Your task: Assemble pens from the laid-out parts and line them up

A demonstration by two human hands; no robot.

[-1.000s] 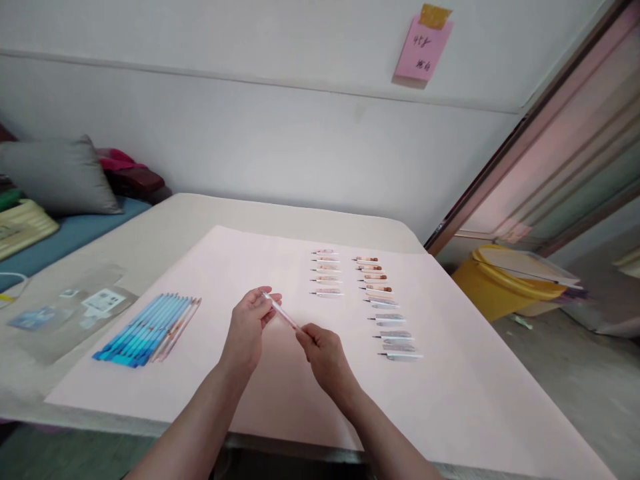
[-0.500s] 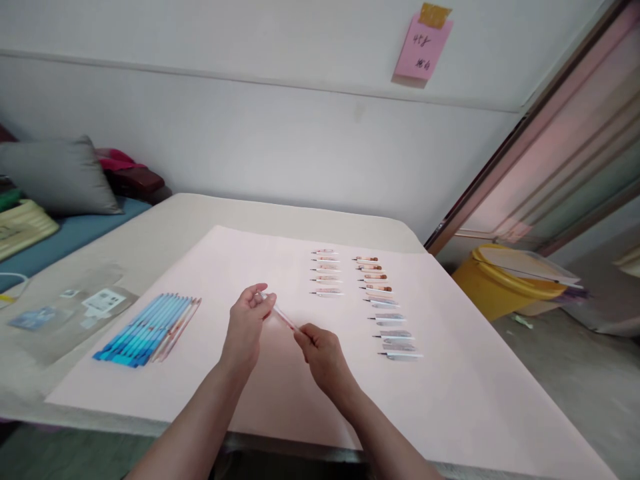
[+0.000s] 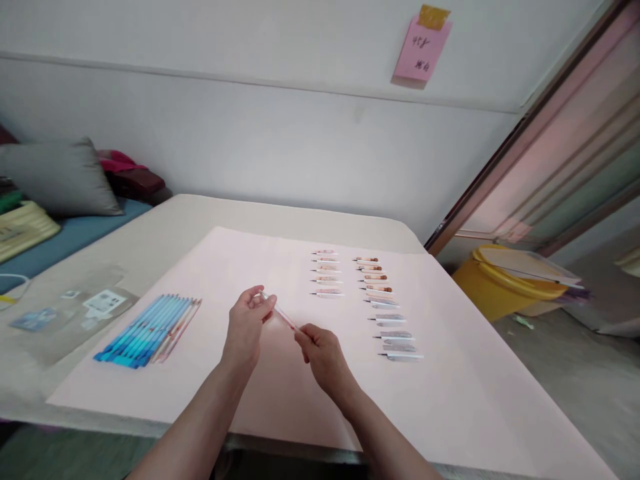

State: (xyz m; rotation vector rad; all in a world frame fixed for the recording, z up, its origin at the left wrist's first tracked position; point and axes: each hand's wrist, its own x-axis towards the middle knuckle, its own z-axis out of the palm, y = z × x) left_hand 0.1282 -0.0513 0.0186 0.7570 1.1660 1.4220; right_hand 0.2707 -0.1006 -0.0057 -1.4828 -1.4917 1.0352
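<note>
Jointly, the left hand point(image 3: 246, 323), thumb and fingers pinched around one end, and the right hand point(image 3: 323, 350), fingers curled closed on the other, hold a slim pale pen point(image 3: 283, 315) slantwise above the pink sheet point(image 3: 295, 400), between blue pens point(image 3: 145, 333) and dark-tipped pieces point(image 3: 383, 304).

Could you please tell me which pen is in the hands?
The slim, pale pen spanning the left hand and right hand; it alone is held, while the other pens lie on the pink sheet.
</note>
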